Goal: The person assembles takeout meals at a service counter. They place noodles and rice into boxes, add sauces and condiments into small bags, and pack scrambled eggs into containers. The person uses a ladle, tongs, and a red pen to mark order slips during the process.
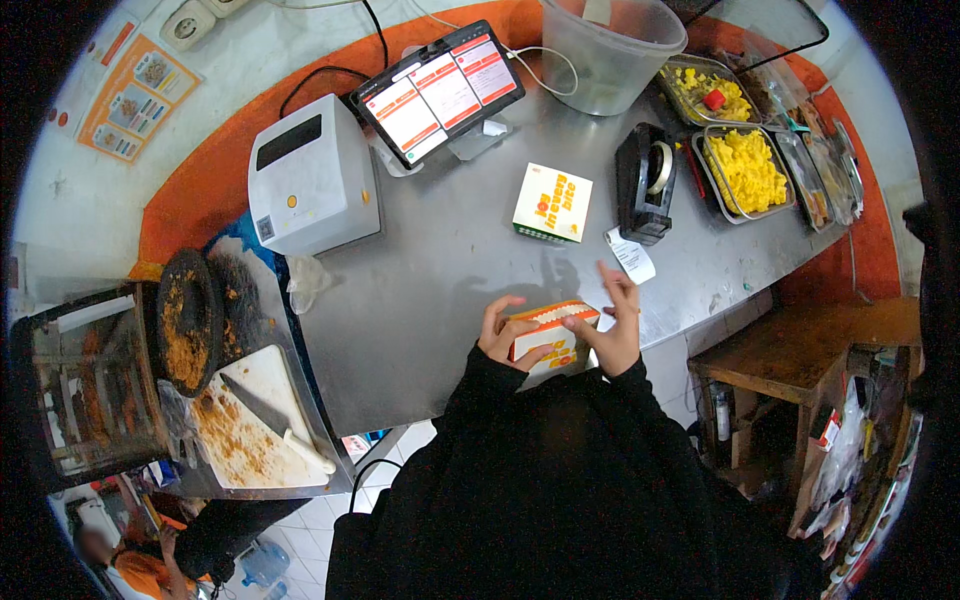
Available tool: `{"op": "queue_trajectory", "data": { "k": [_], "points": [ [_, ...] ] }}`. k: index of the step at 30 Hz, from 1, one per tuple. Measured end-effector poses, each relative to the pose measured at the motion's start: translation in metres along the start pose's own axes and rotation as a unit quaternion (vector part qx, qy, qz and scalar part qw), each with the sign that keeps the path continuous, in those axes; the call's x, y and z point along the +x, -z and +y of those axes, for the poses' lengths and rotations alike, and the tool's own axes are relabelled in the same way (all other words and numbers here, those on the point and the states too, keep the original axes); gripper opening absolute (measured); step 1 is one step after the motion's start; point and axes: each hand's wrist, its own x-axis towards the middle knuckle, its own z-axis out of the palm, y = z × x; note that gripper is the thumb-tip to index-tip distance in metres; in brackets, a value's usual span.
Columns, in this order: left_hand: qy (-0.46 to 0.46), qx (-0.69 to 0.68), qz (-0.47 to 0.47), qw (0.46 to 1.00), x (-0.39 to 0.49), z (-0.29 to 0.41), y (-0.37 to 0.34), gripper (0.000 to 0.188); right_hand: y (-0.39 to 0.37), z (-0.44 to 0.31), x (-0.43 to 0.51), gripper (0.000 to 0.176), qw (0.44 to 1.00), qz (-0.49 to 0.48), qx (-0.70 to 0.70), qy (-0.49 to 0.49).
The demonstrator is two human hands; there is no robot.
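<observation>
My left hand (513, 334) grips the left side of a printed cardboard food box (556, 351) at the near edge of the steel table. The box is tilted, with an orange edge at its top. My right hand (611, 330) touches the box's right side with its thumb, its fingers spread. Beyond them stands a closed white and green cardboard box (553, 201) with orange lettering. To its right is a black tape dispenser (646, 184) with a roll of tape. A printed paper slip (631, 256) lies at the dispenser's near end.
A label printer (315, 176), a tablet (442, 94) and a plastic bucket (609, 52) stand along the back. Yellow food fills a glass container (746, 172) at the right. A knife (259, 405) rests on a cutting board (259, 457) at left. A person (142, 566) is at lower left.
</observation>
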Motion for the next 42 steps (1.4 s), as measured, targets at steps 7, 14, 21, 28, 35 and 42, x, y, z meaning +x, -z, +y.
{"op": "queue_trajectory", "data": {
  "k": [7,14,21,28,35,42],
  "points": [
    [-0.079,0.046,-0.049,0.995,-0.007,-0.01,0.007,0.041,0.009,0.005,-0.01,0.029,0.914,-0.161,-0.265,0.263],
    [0.171,0.208,0.018,0.963,0.023,-0.04,0.005,0.051,0.045,0.073,0.085,0.042,0.972,0.041,-0.152,0.175],
    [0.264,-0.219,-0.144,0.928,0.039,-0.047,-0.127,0.059,0.089,0.13,0.154,0.032,0.957,0.045,0.08,-0.276],
    [0.371,-0.177,0.051,0.91,0.043,-0.098,-0.269,0.063,0.089,0.145,0.098,0.02,0.981,0.035,0.096,-0.163],
    [0.323,-0.121,-0.117,0.931,0.056,-0.09,-0.245,0.059,0.106,0.165,0.118,0.019,0.825,-0.099,-0.545,-0.117],
    [0.103,0.093,0.028,0.99,0.059,-0.111,-0.013,0.068,0.06,0.072,0.105,0.012,0.972,-0.222,0.056,-0.047]
  ]
}}
